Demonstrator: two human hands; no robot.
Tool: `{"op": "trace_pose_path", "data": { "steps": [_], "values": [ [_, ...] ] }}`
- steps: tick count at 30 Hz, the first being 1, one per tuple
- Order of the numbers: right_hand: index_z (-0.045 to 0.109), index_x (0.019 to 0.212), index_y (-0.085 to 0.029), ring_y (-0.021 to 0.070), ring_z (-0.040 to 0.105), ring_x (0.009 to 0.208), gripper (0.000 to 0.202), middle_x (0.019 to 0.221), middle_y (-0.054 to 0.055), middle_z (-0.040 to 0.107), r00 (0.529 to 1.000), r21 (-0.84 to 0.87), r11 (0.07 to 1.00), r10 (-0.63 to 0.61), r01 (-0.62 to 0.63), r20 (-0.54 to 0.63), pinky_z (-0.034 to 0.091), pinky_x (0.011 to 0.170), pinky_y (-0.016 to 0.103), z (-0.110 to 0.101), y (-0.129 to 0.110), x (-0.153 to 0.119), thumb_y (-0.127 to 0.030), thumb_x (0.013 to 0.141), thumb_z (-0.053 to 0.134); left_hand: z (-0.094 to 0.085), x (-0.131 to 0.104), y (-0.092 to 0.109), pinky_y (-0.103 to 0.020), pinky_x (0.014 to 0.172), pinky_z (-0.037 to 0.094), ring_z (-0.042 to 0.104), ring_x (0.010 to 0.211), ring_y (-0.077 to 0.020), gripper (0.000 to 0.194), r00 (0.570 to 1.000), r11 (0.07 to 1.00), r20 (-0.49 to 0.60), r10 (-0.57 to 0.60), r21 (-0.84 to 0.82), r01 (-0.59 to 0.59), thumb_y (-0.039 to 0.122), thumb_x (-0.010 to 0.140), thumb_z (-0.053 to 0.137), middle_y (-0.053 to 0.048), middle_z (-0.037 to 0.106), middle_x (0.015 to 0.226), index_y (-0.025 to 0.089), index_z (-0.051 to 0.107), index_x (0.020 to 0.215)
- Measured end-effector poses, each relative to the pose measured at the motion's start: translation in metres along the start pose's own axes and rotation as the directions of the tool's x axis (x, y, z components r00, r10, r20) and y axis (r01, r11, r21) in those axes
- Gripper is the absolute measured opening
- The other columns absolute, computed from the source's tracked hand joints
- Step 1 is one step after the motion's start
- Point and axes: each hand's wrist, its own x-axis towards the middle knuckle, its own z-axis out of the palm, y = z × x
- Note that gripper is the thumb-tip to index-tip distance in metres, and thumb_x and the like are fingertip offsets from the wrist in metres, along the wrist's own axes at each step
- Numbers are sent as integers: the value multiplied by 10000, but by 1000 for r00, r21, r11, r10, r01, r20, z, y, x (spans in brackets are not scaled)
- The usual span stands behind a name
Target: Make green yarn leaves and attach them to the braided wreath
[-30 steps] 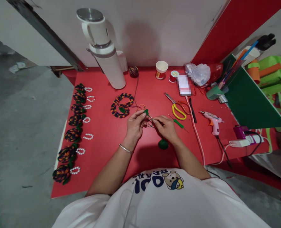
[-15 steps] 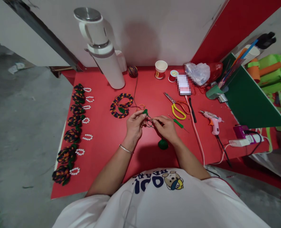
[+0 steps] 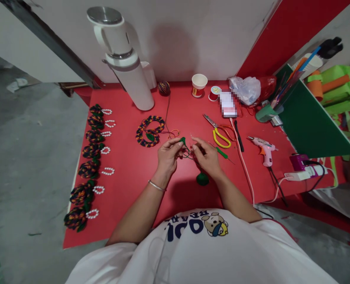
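Observation:
Pinched in my left hand [image 3: 168,156] is a small green knitted piece [image 3: 183,141], with green yarn hanging from it between my hands. Just right of it, my right hand [image 3: 205,154] is closed around a thin tool whose metal tip [image 3: 191,136] points up past the index finger; it looks like a crochet hook, its handle hidden in the hand. A green yarn ball [image 3: 202,179] lies below my right hand. The dark multicoloured braided loop [image 3: 142,136] rests on the red table [image 3: 127,173], left of my left hand, with a green leaf-like piece [image 3: 150,137] at it.
Scissors [image 3: 220,138], a green-handled hook [image 3: 221,153] and a pink glue gun [image 3: 265,150] lie to the right. A tall bottle [image 3: 133,83], yarn ball [image 3: 163,88] and paper cup [image 3: 199,85] stand at the back. Several braided bundles [image 3: 89,169] with bead loops line the left edge.
My right hand has moved slightly away from the green piece, its index finger lifted, and the thin metal tip now shows. My left hand keeps its pinch.

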Motion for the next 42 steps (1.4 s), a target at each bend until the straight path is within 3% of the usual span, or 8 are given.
{"op": "trace_pose_path", "data": {
  "steps": [6, 13, 20, 23, 28, 34, 37, 42],
  "values": [
    [832, 1082, -309, 189, 723, 877, 195, 980, 42, 800, 992, -53, 991, -125, 126, 20, 569, 848, 339, 1, 8, 0, -333, 1012, 652, 2, -3, -4, -209, 411, 463, 585, 444, -92, 388, 998, 998, 61, 24, 48, -27, 326, 590, 960, -21, 741, 666, 150, 772, 880],
    [798, 975, -251, 175, 690, 833, 199, 892, 42, 757, 968, -163, 956, -251, 245, -19, 546, 794, 311, 2, 13, 0, -292, 1040, 615, 0, -5, -10, -203, 433, 482, 593, 467, -91, 338, 993, 993, 114, 20, 116, -33, 322, 629, 942, -34, 759, 691, 161, 805, 893],
    [686, 876, -217, 188, 622, 806, 251, 846, 58, 695, 979, -325, 924, -202, 202, 35, 483, 771, 317, -1, 8, 0, -301, 1060, 537, 0, -10, -17, -252, 589, 578, 666, 591, -115, 248, 975, 937, 91, 202, 270, -220, 309, 707, 898, -44, 788, 778, 192, 842, 919],
    [673, 853, -216, 177, 604, 773, 267, 827, 45, 680, 985, -260, 950, -163, 172, 55, 472, 751, 308, -3, 8, 0, -313, 1058, 532, -1, -11, -14, -290, 705, 610, 720, 699, -147, 196, 932, 857, 169, 321, 368, -362, 268, 730, 876, -60, 813, 870, 218, 854, 918],
    [694, 839, -221, 166, 601, 745, 272, 798, 28, 676, 992, -178, 978, -91, 106, 92, 472, 732, 295, -5, 8, 1, -334, 1042, 554, -1, -10, -5, -330, 767, 619, 761, 777, -189, 124, 804, 642, 344, 485, 485, -594, 219, 801, 823, -59, 824, 887, 265, 863, 909],
    [713, 825, -215, 166, 605, 731, 296, 769, 26, 670, 996, -161, 985, -52, 64, 76, 467, 721, 298, -4, 8, 1, -338, 1041, 553, -1, -11, -5, -338, 789, 625, 770, 800, -190, 139, 748, 532, 399, 531, 530, -660, 210, 856, 774, -55, 828, 902, 271, 861, 944],
    [722, 813, -210, 161, 608, 715, 315, 751, 23, 665, 995, -132, 989, -53, 64, 82, 473, 710, 292, -5, 7, 1, -336, 1042, 546, -1, -12, -7, -338, 801, 622, 764, 800, -188, 110, 767, 551, 367, 526, 540, -637, 227, 842, 788, -55, 826, 893, 265, 861, 915],
    [768, 872, -217, 154, 637, 723, 242, 802, 27, 709, 996, -59, 997, -46, 51, 81, 509, 713, 284, -4, 3, 1, -284, 1007, 578, -1, -9, -11, -285, 651, 598, 708, 654, -147, 141, 927, 834, 146, 344, 407, -374, 270, 765, 843, -45, 801, 808, 220, 841, 897]
  ]
}}
